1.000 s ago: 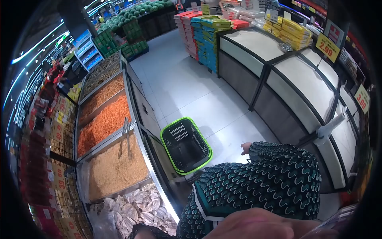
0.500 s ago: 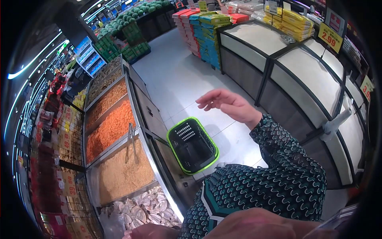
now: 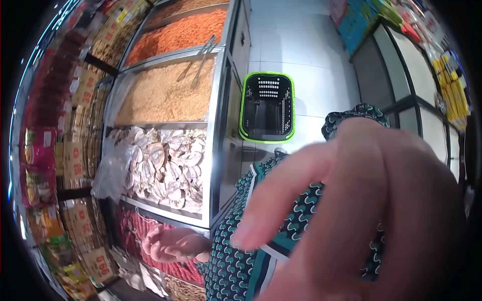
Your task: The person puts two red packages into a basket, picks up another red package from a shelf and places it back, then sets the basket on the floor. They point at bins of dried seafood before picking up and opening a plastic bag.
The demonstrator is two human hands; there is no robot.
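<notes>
**Right hand across my view, left hand down at the sausages**

Head view: my right hand (image 3: 361, 210) is up close to the camera, a big blur, fingers loosely spread and holding nothing. It hides much of the lower right of what I can see. My left hand (image 3: 173, 244) is low at the counter, well apart from the right. Its fingers are loosely curved and I see nothing in it. It hovers just over the tray of red sausages (image 3: 134, 227), below the bin of dried fish (image 3: 160, 165). A plastic bag (image 3: 113, 168) hangs at that bin's left edge. The tongs (image 3: 198, 62) lie on the tan shreds farther up. The basket (image 3: 267, 107) stands on the floor beside the counter.

As I judge it, the risk is the right hand blocking my sight, so the left works half blind and could knock the counter's metal rim or brush the food bare-handed.

Half a second ago the right hand was stretched over the aisle above the basket; now it is near the lens. The left was barely in at the bottom edge. My view has swung toward the counter.
</notes>
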